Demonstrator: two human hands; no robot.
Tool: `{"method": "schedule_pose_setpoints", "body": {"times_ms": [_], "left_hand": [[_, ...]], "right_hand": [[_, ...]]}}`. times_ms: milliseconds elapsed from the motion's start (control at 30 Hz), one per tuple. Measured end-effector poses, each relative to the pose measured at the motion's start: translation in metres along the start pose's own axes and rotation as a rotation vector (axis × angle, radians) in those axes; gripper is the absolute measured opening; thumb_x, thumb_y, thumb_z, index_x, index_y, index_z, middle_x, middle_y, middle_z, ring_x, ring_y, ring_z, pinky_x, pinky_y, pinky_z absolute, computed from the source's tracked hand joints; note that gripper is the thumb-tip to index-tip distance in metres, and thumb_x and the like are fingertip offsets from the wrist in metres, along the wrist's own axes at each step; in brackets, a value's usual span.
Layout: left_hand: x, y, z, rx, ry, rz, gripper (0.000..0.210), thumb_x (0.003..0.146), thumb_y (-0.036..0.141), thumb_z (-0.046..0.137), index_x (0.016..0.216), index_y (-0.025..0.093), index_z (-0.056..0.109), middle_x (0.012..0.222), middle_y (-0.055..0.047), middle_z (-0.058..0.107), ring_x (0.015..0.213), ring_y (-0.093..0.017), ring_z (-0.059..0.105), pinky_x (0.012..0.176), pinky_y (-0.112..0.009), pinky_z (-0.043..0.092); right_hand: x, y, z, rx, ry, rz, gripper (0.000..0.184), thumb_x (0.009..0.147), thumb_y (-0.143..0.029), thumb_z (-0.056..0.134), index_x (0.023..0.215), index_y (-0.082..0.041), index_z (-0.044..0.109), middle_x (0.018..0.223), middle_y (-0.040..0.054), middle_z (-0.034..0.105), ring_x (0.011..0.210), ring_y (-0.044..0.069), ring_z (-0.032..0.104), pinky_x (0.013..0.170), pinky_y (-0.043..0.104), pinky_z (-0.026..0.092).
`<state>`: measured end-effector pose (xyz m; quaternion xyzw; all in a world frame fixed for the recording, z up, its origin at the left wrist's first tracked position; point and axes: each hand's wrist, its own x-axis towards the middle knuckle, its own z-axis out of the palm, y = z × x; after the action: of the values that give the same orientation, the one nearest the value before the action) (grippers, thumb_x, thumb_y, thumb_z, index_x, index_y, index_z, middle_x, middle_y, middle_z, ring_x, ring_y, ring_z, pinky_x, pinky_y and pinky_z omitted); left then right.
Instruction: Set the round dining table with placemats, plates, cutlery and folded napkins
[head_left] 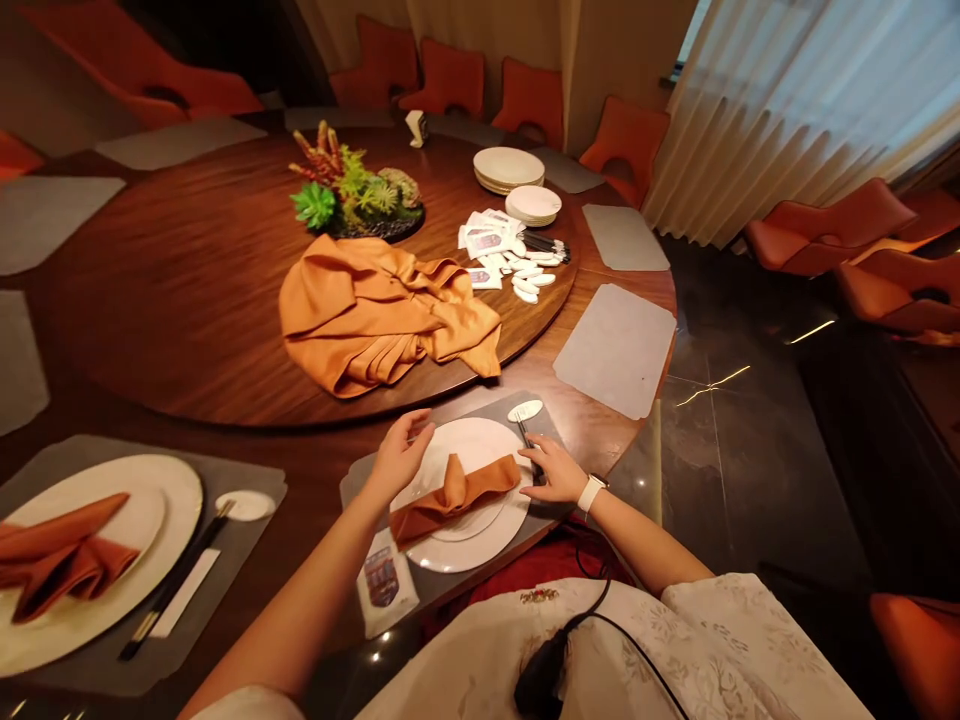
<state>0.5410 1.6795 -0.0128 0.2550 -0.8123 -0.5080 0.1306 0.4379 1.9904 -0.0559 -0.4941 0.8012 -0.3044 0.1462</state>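
Observation:
My left hand (401,455) is at the upper left rim of a white plate (424,555), fingers loosely curved and apart, holding nothing. A smaller plate rests on it, carrying a folded orange napkin (480,492). At the right rim, my right hand (556,470) has its fingers spread over dark chopsticks (523,430); whether they touch is hard to tell. The chopstick tips lie on a white oval rest (524,411). Left of the plate lies a printed white packet (386,580). All this is on a grey placemat (360,480).
A heap of orange napkins (375,310) lies on the turntable (202,300), near white packets (491,235), spoons and rests, stacked plates (508,168) and a plant centrepiece (360,195). Another set place (105,560) is at left. Orange chairs (532,100) surround the table.

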Motion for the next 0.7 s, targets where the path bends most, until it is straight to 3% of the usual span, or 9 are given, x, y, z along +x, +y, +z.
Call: {"method": "schedule_pose_setpoints", "body": {"times_ms": [133, 200, 300, 367, 433, 533, 600, 700], "left_hand": [[0.045, 0.055, 0.075, 0.002, -0.325, 0.101, 0.052, 0.077, 0.055, 0.064, 0.116, 0.02, 0.065, 0.117, -0.013, 0.068, 0.105, -0.029, 0.066, 0.094, -0.043, 0.053], [0.074, 0.075, 0.126, 0.098, -0.362, 0.127, 0.055, 0.073, 0.05, 0.07, 0.118, 0.017, 0.065, 0.118, -0.017, 0.068, 0.107, -0.032, 0.066, 0.097, -0.044, 0.051], [0.125, 0.098, 0.205, 0.381, -0.192, 0.151, 0.057, 0.073, 0.039, 0.071, 0.121, 0.011, 0.062, 0.129, -0.027, 0.06, 0.118, -0.038, 0.061, 0.104, -0.049, 0.044], [0.158, 0.107, 0.252, 0.616, -0.053, 0.092, 0.059, 0.076, 0.034, 0.067, 0.128, 0.007, 0.057, 0.132, -0.034, 0.055, 0.117, -0.042, 0.061, 0.099, -0.054, 0.046], [0.182, 0.113, 0.285, 0.815, 0.041, 0.0, 0.053, 0.082, 0.029, 0.058, 0.127, 0.001, 0.056, 0.121, -0.038, 0.059, 0.106, -0.044, 0.066, 0.089, -0.055, 0.051], [0.201, 0.113, 0.307, 0.984, 0.121, -0.061, 0.04, 0.089, 0.015, 0.034, 0.107, -0.006, 0.063, 0.096, -0.037, 0.065, 0.094, -0.042, 0.07, 0.079, -0.052, 0.053], [0.205, 0.11, 0.307, 1.067, 0.132, -0.045, 0.045, 0.088, 0.008, 0.023, 0.095, -0.006, 0.065, 0.088, -0.036, 0.065, 0.087, -0.04, 0.071, 0.074, -0.049, 0.054], [0.206, 0.104, 0.297, 1.181, 0.111, -0.007, 0.045, 0.088, 0.007, 0.023, 0.092, -0.004, 0.067, 0.083, -0.032, 0.066, 0.079, -0.037, 0.071, 0.067, -0.044, 0.056]], "right_hand": [[-0.042, 0.047, -0.034, 0.01, 0.099, 0.183, 0.047, 0.083, -0.036, 0.069, 0.126, -0.017, 0.062, 0.142, 0.0189, 0.049, 0.134, 0.031, 0.046, 0.112, 0.05, 0.039], [-0.068, 0.082, -0.054, 0.036, 0.168, 0.281, 0.038, 0.086, -0.032, 0.065, 0.121, -0.017, 0.064, 0.137, 0.0185, 0.054, 0.129, 0.03, 0.05, 0.11, 0.05, 0.041], [-0.104, 0.146, -0.091, 0.096, 0.267, 0.356, 0.031, 0.09, -0.031, 0.059, 0.116, -0.018, 0.066, 0.124, 0.0166, 0.062, 0.118, 0.028, 0.058, 0.106, 0.049, 0.046], [-0.122, 0.189, -0.121, 0.133, 0.288, 0.37, 0.027, 0.091, -0.032, 0.057, 0.113, -0.02, 0.066, 0.115, 0.0144, 0.066, 0.11, 0.027, 0.062, 0.101, 0.049, 0.049], [-0.13, 0.23, -0.156, 0.157, 0.27, 0.374, 0.025, 0.091, -0.033, 0.056, 0.111, -0.022, 0.067, 0.109, 0.0128, 0.068, 0.105, 0.028, 0.064, 0.097, 0.048, 0.051], [-0.113, 0.276, -0.212, 0.182, 0.207, 0.359, 0.023, 0.09, -0.032, 0.057, 0.109, -0.023, 0.068, 0.105, 0.0111, 0.07, 0.1, 0.028, 0.066, 0.093, 0.047, 0.053], [-0.083, 0.297, -0.245, 0.188, 0.156, 0.317, 0.021, 0.09, -0.03, 0.057, 0.107, -0.023, 0.068, 0.103, 0.0104, 0.07, 0.097, 0.027, 0.067, 0.09, 0.045, 0.054], [-0.018, 0.313, -0.28, 0.198, 0.079, 0.2, 0.021, 0.091, -0.028, 0.057, 0.105, -0.02, 0.069, 0.102, 0.0104, 0.071, 0.095, 0.025, 0.067, 0.089, 0.041, 0.054]]}}
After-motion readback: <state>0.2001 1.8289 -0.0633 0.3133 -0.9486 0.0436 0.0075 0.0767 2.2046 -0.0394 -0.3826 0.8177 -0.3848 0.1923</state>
